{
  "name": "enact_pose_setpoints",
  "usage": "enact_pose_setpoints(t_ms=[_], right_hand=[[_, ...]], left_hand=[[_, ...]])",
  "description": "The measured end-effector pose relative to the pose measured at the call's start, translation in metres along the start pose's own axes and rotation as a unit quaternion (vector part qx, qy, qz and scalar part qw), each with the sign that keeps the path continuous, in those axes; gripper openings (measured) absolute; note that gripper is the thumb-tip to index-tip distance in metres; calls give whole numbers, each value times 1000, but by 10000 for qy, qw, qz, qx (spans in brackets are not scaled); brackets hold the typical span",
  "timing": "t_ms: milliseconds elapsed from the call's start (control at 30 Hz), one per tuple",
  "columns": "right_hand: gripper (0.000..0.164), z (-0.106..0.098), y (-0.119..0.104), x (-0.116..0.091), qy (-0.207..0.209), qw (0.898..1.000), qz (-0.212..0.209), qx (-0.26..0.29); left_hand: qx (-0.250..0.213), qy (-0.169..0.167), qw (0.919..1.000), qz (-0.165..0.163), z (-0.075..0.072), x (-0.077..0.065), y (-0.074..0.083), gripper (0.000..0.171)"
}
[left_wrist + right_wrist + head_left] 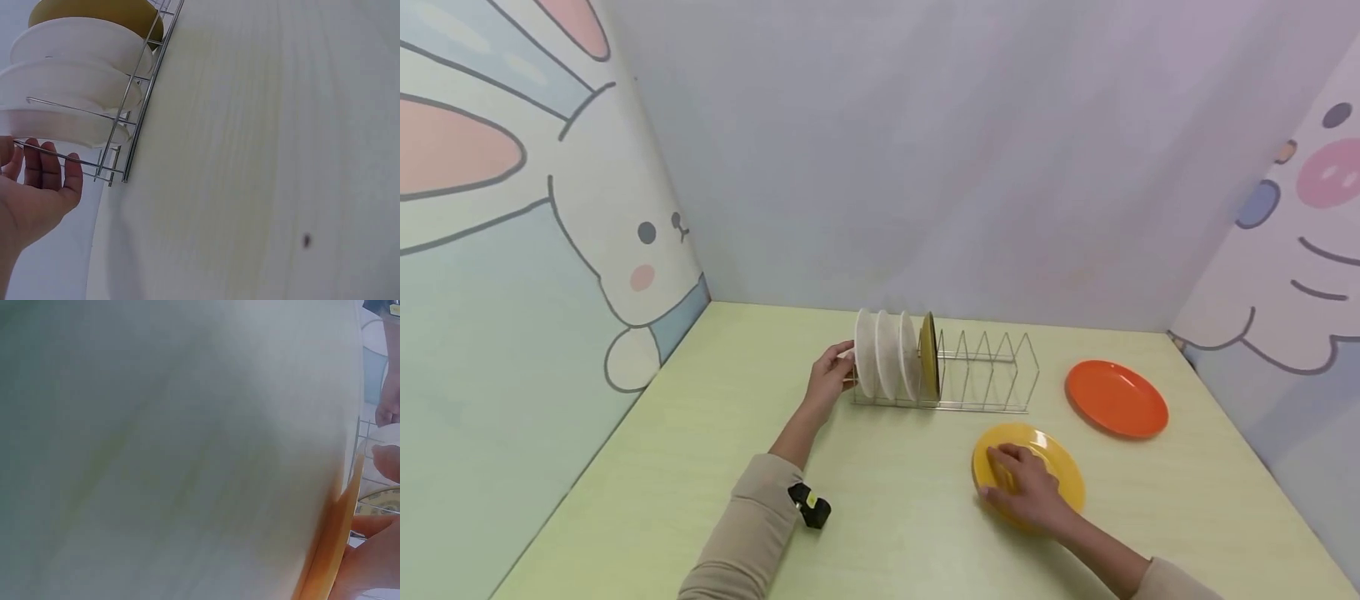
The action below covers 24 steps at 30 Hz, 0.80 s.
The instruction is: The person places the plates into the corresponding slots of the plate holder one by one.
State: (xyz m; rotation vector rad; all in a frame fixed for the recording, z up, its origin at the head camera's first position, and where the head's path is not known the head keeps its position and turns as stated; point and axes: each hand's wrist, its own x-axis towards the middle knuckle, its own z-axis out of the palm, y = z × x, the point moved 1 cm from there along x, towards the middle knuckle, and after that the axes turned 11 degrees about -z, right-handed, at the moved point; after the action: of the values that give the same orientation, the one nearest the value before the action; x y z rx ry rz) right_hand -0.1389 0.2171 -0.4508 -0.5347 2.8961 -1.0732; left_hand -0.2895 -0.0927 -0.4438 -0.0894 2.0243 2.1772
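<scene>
In the head view, my left hand (829, 379) grips the left end of a wire dish rack (988, 408). The left wrist view shows its fingers (53, 169) curled at the end wire, next to the nearest white plate. Three white plates (887, 354) stand upright in the rack's left slots, with a dark yellow-brown plate (929, 358) to their right. My right hand (1026, 492) is over a yellow plate (1063, 479) in front of the rack, fingers spread above its face and thumb near the left rim. In the right wrist view this plate (331, 550) appears edge-on, no finger showing beneath it.
An orange-red plate (1116, 398) lies on the light green table (700, 483), right of the rack. Several rack slots on the right hold no plates. Cartoon-printed walls (632, 208) border the table on the sides, with a plain pale wall (910, 167) behind.
</scene>
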Motion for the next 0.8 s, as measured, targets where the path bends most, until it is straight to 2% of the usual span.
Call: enact_pose_setpoints(t_ms=[167, 333, 567, 800], right_hand=[[67, 2, -1, -1, -138, 9993, 139, -313], [70, 4, -3, -1, -148, 9992, 92, -353], [66, 6, -3, 3, -234, 9989, 75, -404], [71, 6, -4, 5, -219, 9986, 136, -471]], left_hand=[[188, -320, 9991, 184, 1, 0, -2, 34], [206, -389, 9985, 312, -1, 2, -4, 35], [248, -385, 9984, 318, -2, 3, -5, 34], [272, -397, 9983, 326, -1, 1, -4, 34]])
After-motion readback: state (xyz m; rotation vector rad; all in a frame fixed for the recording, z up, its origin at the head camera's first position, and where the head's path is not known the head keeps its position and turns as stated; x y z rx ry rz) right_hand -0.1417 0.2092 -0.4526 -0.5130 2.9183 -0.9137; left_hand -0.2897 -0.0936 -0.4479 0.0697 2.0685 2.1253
